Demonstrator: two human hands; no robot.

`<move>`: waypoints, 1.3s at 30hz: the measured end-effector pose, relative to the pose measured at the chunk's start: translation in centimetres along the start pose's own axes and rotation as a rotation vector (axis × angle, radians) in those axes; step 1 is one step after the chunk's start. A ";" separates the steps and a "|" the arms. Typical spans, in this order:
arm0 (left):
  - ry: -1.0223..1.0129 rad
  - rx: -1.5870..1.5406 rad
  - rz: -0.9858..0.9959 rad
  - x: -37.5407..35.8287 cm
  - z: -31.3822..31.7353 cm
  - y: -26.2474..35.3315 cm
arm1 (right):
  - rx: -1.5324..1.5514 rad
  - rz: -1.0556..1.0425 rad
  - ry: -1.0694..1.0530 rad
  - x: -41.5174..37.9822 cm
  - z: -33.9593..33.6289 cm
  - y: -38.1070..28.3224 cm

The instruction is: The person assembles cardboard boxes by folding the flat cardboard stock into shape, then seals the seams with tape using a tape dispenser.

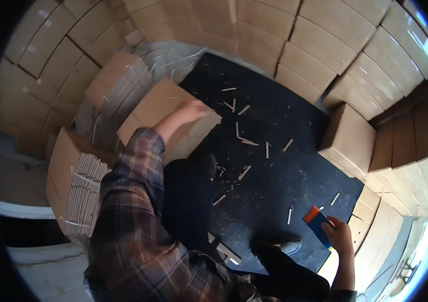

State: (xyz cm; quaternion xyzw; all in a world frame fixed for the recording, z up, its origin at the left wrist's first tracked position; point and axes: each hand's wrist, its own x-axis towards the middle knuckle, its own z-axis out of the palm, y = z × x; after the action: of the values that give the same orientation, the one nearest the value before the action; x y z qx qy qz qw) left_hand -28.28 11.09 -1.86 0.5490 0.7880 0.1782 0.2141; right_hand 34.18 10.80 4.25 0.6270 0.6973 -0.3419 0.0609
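My left hand (193,110) reaches over a stack of flattened cardboard boxes (156,108), close above the top sheet near its right edge. Its fingers are smeared by motion. In my right hand (339,234), low on the right, is a flat blue object with an orange end (318,225), its exact kind not clear from here. The thumb and fingers wrap round its blue part, and the orange end points up and left, over the dark mat.
Offcut strips (244,141) and crumbs litter the black mat (284,176). Tied cardboard bundles (84,189) stand at left. Piled boxes (314,50) wall in the back, and a closed box (351,132) sits at right. My shoe (289,246) rests on the mat.
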 end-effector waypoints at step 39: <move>0.750 -0.151 0.045 -6.8 -8.2 -0.2 | 0.059 0.015 0.041 -6.4 5.9 -8.2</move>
State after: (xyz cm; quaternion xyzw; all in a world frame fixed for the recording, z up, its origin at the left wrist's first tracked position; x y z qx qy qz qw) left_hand -30.77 4.25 5.90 0.4455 0.7841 0.4288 -0.0531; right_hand 25.98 2.39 6.31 0.6405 0.6834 -0.3490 0.0306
